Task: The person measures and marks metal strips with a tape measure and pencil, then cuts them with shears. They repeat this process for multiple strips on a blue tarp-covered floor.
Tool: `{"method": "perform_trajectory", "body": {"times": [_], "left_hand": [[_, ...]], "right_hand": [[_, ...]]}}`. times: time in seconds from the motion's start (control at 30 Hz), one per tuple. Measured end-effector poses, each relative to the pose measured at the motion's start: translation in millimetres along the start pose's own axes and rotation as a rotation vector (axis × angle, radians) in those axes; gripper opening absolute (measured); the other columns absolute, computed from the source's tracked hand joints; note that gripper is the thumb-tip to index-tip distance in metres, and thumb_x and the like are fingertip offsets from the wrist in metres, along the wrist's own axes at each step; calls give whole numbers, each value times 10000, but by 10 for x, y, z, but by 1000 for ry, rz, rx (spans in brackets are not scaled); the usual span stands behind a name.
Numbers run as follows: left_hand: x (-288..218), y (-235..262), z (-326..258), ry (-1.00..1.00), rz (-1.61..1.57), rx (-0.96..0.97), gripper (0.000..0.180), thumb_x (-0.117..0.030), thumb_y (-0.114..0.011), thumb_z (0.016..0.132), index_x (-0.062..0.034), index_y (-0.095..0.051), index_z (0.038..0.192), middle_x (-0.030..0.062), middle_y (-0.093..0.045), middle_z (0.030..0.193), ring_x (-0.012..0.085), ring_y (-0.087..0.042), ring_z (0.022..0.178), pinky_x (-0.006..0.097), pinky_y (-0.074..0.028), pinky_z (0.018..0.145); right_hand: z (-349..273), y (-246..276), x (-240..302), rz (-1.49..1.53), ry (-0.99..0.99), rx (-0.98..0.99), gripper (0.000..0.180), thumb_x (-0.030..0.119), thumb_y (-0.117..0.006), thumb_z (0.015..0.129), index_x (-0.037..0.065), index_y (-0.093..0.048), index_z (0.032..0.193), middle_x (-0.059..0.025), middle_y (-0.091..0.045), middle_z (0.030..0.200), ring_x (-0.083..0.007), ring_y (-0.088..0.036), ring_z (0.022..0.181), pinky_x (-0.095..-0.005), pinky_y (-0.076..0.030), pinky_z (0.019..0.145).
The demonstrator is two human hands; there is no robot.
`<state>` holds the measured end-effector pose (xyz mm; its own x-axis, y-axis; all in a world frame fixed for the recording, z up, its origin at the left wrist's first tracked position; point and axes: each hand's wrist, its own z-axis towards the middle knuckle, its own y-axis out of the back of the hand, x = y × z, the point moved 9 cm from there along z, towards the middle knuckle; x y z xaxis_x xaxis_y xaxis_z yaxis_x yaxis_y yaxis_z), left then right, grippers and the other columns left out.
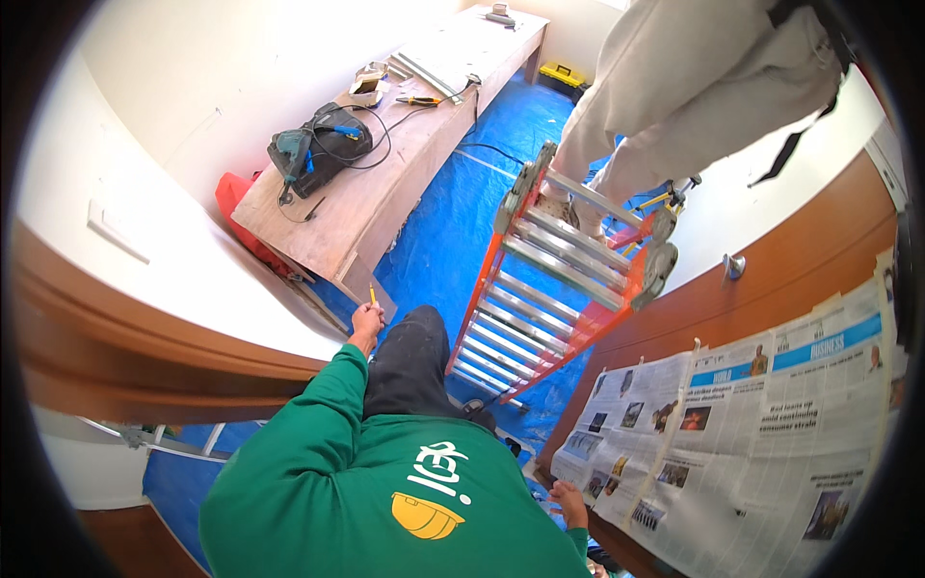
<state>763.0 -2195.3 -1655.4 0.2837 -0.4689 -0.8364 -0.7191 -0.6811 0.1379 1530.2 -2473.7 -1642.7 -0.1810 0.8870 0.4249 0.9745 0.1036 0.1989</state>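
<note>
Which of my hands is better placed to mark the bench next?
Left, I'd say: your left hand holds the pencil near the bench; your right hand is farther from it, by the newspaper.

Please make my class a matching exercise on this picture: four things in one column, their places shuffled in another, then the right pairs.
Things:
1. Pencil
2. Newspaper sheets
3. Stepladder
4. Power tool

Places:
A. On the wooden bench
B. Against the brown door
C. In the person's left hand
D. Standing on blue sheeting

Pairs: 1-C, 2-B, 3-D, 4-A
</note>
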Motion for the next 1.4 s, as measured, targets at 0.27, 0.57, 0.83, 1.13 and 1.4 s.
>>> {"method": "perform_trajectory", "body": {"times": [0.27,0.57,0.83,1.13,1.4], "left_hand": [[-1541,-326,1317,-350,91,-42,272,-58,-657,1030,12,-665,1292,71,-731,978,147,-680,798,321,-582,706],[-2980,-742,2981,-800,734,170,265,-203,-607,1040,-24,-683,1218,234,-734,1119,435,-698,1084,507,-542,951],[-2979,-715,3281,-841,843,49,267,-291,-520,1128,-61,-653,1106,187,-703,1063,434,-668,1023,548,-521,865],[-2947,-736,3376,-772,856,152,237,-232,-532,1129,-43,-667,1174,188,-694,1088,424,-662,1036,516,-523,898],[-3172,-813,3366,-587,784,519,216,-125,-608,1063,-29,-741,1204,192,-668,1077,397,-658,1052,481,-531,954]], "right_hand": [[-808,-572,2308,-70,157,51,652,372,-738,1021,27,-558,1545,-82,-715,1256,-183,-692,1094,-338,-565,823],[-2401,-2816,6449,-301,710,397,658,210,-733,1050,23,-469,1622,-167,-664,1412,-243,-634,1251,-393,-508,1075],[-1284,-4179,7991,-959,730,70,655,446,-715,1029,47,-549,1521,-237,-657,1392,-401,-647,1280,-574,-494,1102],[504,-4182,7540,-1251,202,49,643,528,-681,1017,52,-601,1442,-240,-653,1444,-441,-608,1367,-665,-481,1110],[554,-4247,8215,-1153,221,133,670,528,-653,1041,48,-582,1502,-248,-633,1488,-417,-596,1398,-545,-488,1152]]}}
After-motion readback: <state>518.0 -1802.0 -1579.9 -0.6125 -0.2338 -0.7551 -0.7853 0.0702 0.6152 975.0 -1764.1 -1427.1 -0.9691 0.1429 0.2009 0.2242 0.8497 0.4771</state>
